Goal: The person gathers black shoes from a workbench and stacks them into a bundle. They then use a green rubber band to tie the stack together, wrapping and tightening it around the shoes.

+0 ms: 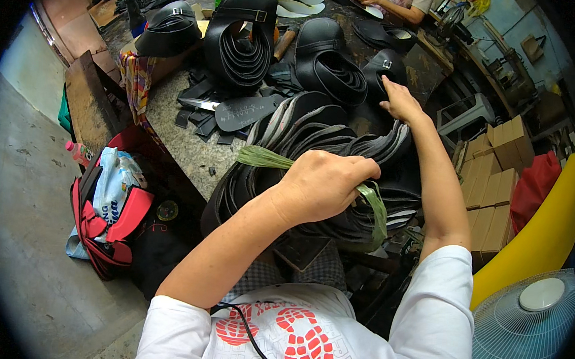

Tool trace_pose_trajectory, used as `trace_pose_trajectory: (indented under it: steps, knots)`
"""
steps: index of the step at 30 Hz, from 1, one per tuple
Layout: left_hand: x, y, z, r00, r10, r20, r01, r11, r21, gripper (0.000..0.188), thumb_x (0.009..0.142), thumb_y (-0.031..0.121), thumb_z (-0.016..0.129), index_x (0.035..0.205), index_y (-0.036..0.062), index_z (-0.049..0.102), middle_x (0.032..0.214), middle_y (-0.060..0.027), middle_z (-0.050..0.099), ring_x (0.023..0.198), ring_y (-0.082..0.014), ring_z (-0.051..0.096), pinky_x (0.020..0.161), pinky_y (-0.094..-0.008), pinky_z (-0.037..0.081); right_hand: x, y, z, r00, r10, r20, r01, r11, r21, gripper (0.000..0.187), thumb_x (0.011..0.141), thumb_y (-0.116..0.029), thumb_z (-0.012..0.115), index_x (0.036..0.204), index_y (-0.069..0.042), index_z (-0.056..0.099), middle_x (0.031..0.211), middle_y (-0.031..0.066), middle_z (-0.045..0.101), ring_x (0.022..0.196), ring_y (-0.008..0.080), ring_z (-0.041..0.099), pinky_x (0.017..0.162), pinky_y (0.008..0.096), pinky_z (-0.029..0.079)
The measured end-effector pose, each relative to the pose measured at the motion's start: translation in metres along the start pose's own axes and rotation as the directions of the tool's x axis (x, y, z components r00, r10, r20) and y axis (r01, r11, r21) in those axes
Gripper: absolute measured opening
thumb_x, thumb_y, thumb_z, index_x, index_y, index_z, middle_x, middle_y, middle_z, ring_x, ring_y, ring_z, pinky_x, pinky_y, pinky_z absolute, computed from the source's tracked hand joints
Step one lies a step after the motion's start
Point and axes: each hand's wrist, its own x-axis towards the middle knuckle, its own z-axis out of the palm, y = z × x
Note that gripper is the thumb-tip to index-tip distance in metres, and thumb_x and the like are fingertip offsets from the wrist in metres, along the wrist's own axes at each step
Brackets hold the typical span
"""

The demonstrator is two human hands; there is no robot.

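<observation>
Tbl [183, 146] w/ blk strap stacks [246, 58]

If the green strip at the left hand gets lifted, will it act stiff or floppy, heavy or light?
The green strip is likely floppy: it bends down beside the left hand. It is probably light, looking thin and ribbon-like. Pushed, it would likely bunch up, since lengthwise creases show.

A fan [525, 336] stands beside a curved yellow object [542, 226], near stacked brown boxes [491, 189].
</observation>
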Motion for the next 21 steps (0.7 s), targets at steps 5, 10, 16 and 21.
trace_pose_trajectory:
  steps: [5, 10, 16, 21]
  knots:
    - [0.000, -0.001, 0.000, 1.000, 0.009, -0.006, -0.009, 1.000, 0.003, 0.034, 0.080, 0.006, 0.064, 0.113, 0.0116, 0.065, 0.106, -0.0068, 0.073, 0.092, -0.0262, 0.071, 0.077, -0.0382, 0.057, 0.001, 0.000, 0.004, 0.999, 0.036, 0.000, -0.036, 0.999, -0.040, 0.079, 0.084, -0.031, 0.079, 0.147, -0.009, 0.039, 0.146, 0.0152, 0.051, 0.138, 0.0348, 0.045, 0.110, 0.0438, 0.042]
    - [0.000, -0.001, 0.001, 1.000, 0.003, -0.010, -0.003, 1.000, 0.005, 0.033, 0.079, 0.007, 0.064, 0.112, 0.0118, 0.065, 0.105, -0.0067, 0.073, 0.092, -0.0263, 0.071, 0.077, -0.0383, 0.057, 0.010, 0.005, 0.012, 0.996, 0.081, 0.030, -0.081, 0.997, 0.014, 0.057, 0.082, -0.035, 0.079, 0.128, -0.008, 0.057, 0.131, 0.0181, 0.062, 0.125, 0.0380, 0.056, 0.103, 0.0456, 0.046]
    - [0.000, -0.004, 0.003, 0.993, 0.065, -0.102, -0.065, 0.998, -0.001, 0.021, 0.084, 0.013, 0.064, 0.105, 0.0093, 0.065, 0.096, -0.0067, 0.072, 0.082, -0.0291, 0.071, 0.070, -0.0406, 0.057, 0.015, 0.036, -0.017, 0.847, 0.359, -0.392, 0.174, 0.510, 0.842, 0.049, 0.082, -0.023, 0.074, 0.123, 0.000, 0.059, 0.106, 0.0175, 0.070, 0.093, 0.0257, 0.068, 0.084, 0.0359, 0.052]
    - [-0.001, -0.005, 0.005, 0.992, 0.069, -0.107, -0.069, 0.998, 0.005, 0.020, 0.084, 0.013, 0.064, 0.104, 0.0090, 0.066, 0.095, -0.0066, 0.072, 0.081, -0.0285, 0.071, 0.070, -0.0401, 0.057, -0.026, 0.010, -0.049, 0.881, -0.135, -0.454, 0.459, 0.483, 0.746, 0.055, 0.085, -0.007, 0.071, 0.135, 0.006, 0.053, 0.119, 0.0082, 0.063, 0.105, 0.0143, 0.060, 0.093, 0.0270, 0.048]
